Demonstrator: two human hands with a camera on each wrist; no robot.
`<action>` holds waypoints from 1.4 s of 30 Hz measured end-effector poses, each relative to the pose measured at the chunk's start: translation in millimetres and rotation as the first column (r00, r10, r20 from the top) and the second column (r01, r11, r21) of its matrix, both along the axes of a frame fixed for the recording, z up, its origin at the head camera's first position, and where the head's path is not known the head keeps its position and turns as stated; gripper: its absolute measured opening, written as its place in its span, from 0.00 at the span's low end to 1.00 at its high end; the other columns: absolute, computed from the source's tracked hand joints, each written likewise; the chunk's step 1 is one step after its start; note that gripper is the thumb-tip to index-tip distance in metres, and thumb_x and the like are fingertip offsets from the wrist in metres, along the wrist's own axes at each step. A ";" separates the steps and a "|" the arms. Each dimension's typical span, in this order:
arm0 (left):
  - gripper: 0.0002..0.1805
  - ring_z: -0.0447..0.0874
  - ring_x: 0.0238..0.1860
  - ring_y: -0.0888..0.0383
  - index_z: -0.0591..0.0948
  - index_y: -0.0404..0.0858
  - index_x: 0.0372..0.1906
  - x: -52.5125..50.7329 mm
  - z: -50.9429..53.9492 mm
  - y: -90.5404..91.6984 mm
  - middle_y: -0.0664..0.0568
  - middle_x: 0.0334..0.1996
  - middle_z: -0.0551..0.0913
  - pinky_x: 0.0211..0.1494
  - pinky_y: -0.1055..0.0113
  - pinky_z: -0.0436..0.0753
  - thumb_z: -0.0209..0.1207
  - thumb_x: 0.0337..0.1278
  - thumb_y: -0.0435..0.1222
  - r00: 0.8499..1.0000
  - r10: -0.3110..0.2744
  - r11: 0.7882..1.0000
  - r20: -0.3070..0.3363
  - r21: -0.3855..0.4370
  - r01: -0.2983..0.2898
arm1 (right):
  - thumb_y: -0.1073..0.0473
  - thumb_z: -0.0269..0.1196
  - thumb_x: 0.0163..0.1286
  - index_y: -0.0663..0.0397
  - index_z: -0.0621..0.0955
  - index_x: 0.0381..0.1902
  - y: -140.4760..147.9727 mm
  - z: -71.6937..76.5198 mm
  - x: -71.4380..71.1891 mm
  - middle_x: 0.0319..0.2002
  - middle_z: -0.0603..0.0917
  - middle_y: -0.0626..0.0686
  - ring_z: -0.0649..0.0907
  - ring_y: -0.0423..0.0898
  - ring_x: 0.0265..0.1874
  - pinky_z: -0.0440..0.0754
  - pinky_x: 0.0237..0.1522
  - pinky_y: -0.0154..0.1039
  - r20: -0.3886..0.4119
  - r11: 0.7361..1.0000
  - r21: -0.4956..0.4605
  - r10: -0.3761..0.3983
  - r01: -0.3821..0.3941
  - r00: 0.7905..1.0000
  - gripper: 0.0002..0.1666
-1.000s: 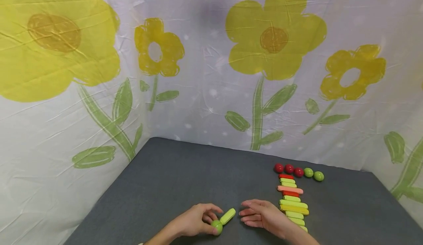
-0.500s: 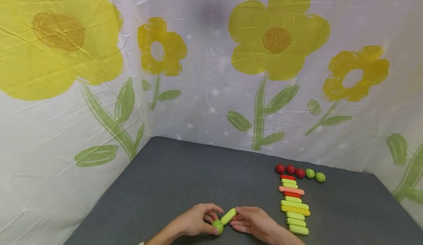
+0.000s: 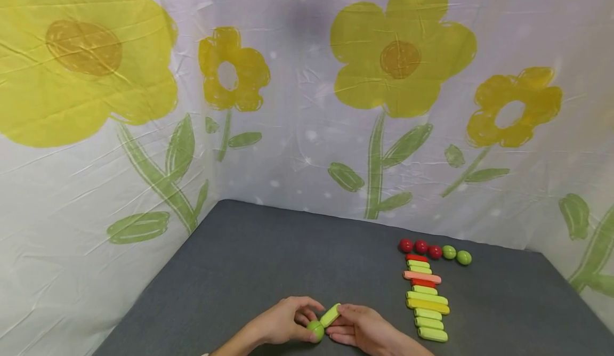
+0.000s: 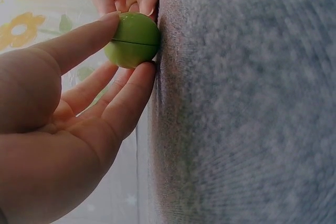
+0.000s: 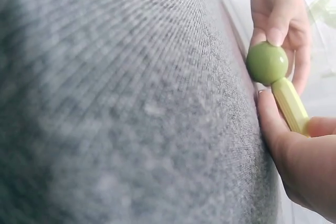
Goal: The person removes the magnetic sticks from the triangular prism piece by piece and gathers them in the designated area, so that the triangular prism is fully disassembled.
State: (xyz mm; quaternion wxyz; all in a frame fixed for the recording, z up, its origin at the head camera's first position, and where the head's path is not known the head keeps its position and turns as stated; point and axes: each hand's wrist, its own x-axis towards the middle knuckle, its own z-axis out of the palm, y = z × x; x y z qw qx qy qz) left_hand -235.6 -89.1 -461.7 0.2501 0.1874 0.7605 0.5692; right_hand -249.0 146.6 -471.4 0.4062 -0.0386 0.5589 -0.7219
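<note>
In the head view my left hand (image 3: pixel 283 321) pinches a green ball (image 3: pixel 315 331) between thumb and fingers, low over the dark cloth. The left wrist view shows a thin seam line round the green ball (image 4: pixel 132 40). A light yellow-green stick (image 3: pixel 330 316) meets the ball end to side and slants up to the right. My right hand (image 3: pixel 366 328) pinches that stick at its far end. In the right wrist view the stick (image 5: pixel 290 106) touches the ball (image 5: pixel 268 64), with my right fingers along its side.
Right of my hands lies a column of red, pink, yellow and yellow-green sticks (image 3: pixel 427 302). Behind it, red balls (image 3: pixel 421 247) and green balls (image 3: pixel 449 252) form a row. A flower-printed curtain (image 3: pixel 297 132) borders the dark tabletop (image 3: pixel 268 249) at the back and sides.
My right hand has moved left from beside the stick and now pinches its far end. My left hand still holds the green ball in nearly the same place.
</note>
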 end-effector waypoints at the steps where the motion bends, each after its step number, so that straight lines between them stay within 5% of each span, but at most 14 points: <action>1: 0.23 0.81 0.41 0.53 0.78 0.35 0.54 0.0 0.0 0.0 0.50 0.37 0.80 0.42 0.61 0.81 0.68 0.50 0.26 1.000 0.001 1.000 0.001 0.002 -0.001 | 0.56 0.47 0.78 0.66 0.70 0.54 -0.2 -0.2 -0.3 0.41 0.82 0.55 0.83 0.45 0.44 0.76 0.54 0.42 0.003 1.000 -0.003 0.000 0.000 1.000 0.18; 19: 0.21 0.80 0.40 0.55 0.79 0.36 0.51 2.0 2.5 2.7 0.52 0.37 0.79 0.42 0.61 0.80 0.67 0.50 0.26 0.999 -0.008 1.000 -0.047 -0.024 0.007 | 0.57 0.44 0.79 0.66 0.69 0.52 -0.9 2.0 -0.7 0.43 0.80 0.57 0.83 0.45 0.44 0.76 0.54 0.41 -0.024 1.000 0.005 0.020 -0.020 1.000 0.16; 30: 0.24 0.79 0.40 0.58 0.77 0.39 0.57 3.5 2.5 1.6 0.54 0.38 0.77 0.43 0.65 0.78 0.64 0.54 0.25 0.994 -0.088 0.996 -0.064 -0.040 0.086 | 0.58 0.43 0.79 0.66 0.70 0.51 -0.7 3.3 0.2 0.42 0.79 0.56 0.82 0.44 0.44 0.75 0.54 0.41 -0.041 0.998 0.019 0.053 -0.052 0.998 0.16; 36: 0.26 0.79 0.39 0.62 0.73 0.37 0.62 3.0 2.6 -2.9 0.55 0.38 0.77 0.43 0.70 0.76 0.63 0.56 0.26 0.982 -0.173 0.985 -0.080 -0.009 0.172 | 0.57 0.41 0.80 0.68 0.72 0.50 -0.3 2.8 0.8 0.39 0.80 0.56 0.83 0.46 0.41 0.77 0.52 0.43 -0.069 0.998 0.064 0.001 0.004 0.998 0.19; 42: 0.27 0.79 0.39 0.62 0.73 0.37 0.62 2.0 0.4 -4.9 0.55 0.39 0.77 0.43 0.69 0.77 0.64 0.56 0.28 0.984 -0.163 0.986 -0.075 -0.031 0.161 | 0.55 0.44 0.79 0.67 0.71 0.51 0.9 0.8 0.7 0.39 0.80 0.55 0.83 0.47 0.42 0.77 0.52 0.43 -0.077 0.999 0.038 -0.017 0.020 0.997 0.19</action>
